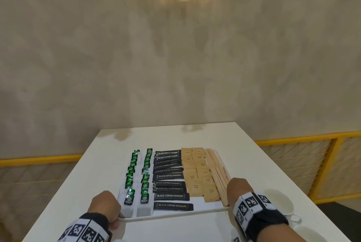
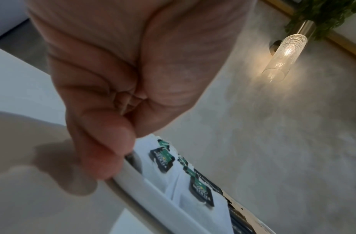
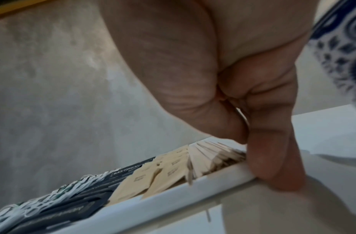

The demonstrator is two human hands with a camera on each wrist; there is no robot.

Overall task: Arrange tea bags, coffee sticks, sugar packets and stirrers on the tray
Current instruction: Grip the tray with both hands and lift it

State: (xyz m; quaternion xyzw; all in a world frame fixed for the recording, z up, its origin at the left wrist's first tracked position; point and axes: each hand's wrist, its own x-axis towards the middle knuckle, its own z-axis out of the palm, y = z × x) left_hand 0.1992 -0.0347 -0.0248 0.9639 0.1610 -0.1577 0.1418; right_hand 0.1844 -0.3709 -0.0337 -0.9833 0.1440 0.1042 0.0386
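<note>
A white tray [image 1: 172, 216] lies on the white table and holds four groups. Two rows of green tea bags [image 1: 136, 181] fill its left side, black coffee sticks [image 1: 170, 179] the middle, brown sugar packets [image 1: 199, 173] come after them, and wooden stirrers [image 1: 217, 171] line the right edge. My left hand [image 1: 106, 209] grips the tray's near left corner [image 2: 133, 178], fingers curled over the rim beside the tea bags [image 2: 201, 193]. My right hand [image 1: 239, 191] grips the near right corner [image 3: 229, 175], next to the stirrers [image 3: 215, 156] and sugar packets [image 3: 153, 178].
A white cup or saucer [image 1: 279, 202] stands on the table just right of my right wrist. The table [image 1: 175, 136] ends at a grey wall with a lit glass lamp [image 2: 283, 58]. Yellow-framed rattan railings [image 1: 304, 163] flank both sides.
</note>
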